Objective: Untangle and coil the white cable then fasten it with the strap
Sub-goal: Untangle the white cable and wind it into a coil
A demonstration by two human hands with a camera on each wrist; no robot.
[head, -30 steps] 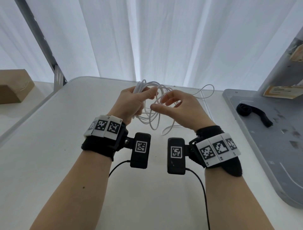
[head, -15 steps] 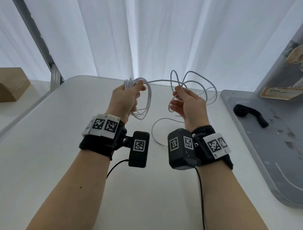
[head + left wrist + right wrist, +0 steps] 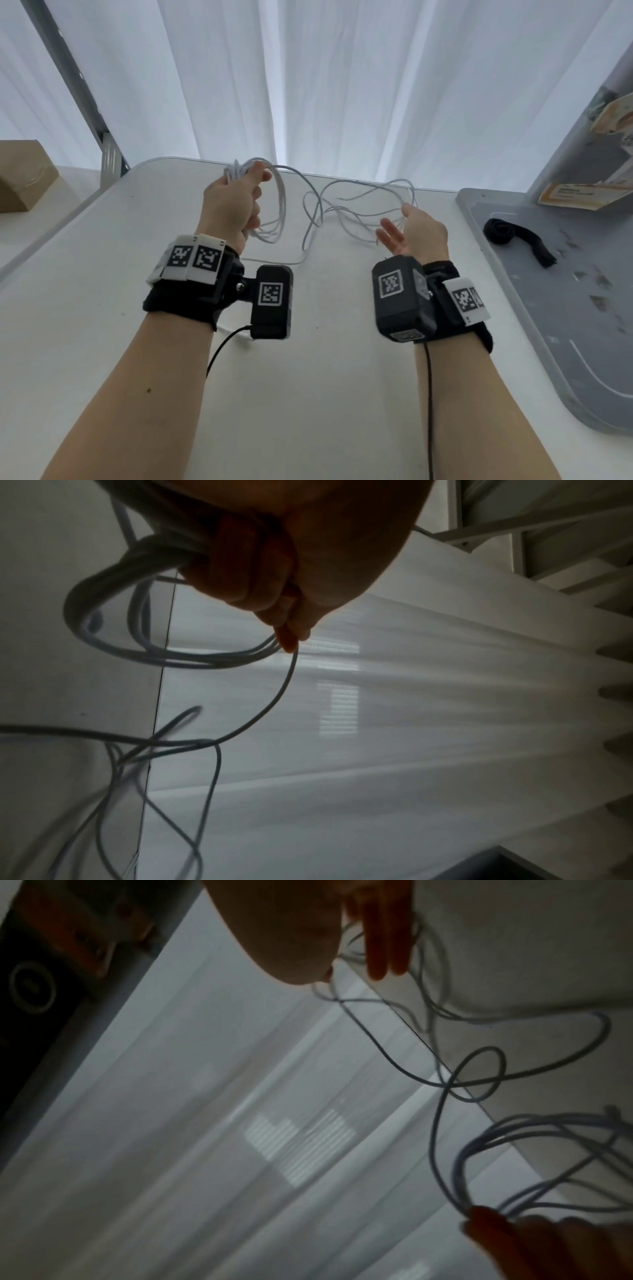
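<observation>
My left hand (image 3: 236, 205) is raised over the white table (image 3: 308, 394) and grips a bundle of coiled white cable (image 3: 283, 209); its fingers curl round the coils (image 3: 137, 561). From that fist one strand runs right into a loose tangle (image 3: 342, 209) lying over the far table. Beside the tangle my right hand (image 3: 407, 229) is open, palm turned left, fingers (image 3: 387, 934) straight. Loops pass close behind those fingers; I cannot tell if they touch. The black strap (image 3: 503, 230) lies partly rolled on the grey base (image 3: 565, 325) at the right.
White curtains hang behind the table's far edge. A cardboard box (image 3: 24, 178) sits on a lower surface at the left. An orange-labelled card (image 3: 582, 197) leans on the grey upright at the right. Black camera cables trail from both wrists.
My right hand has let go of the loops it pinched, opened and moved right. The freed loops have dropped towards the table. My left hand keeps its grip on the coils.
</observation>
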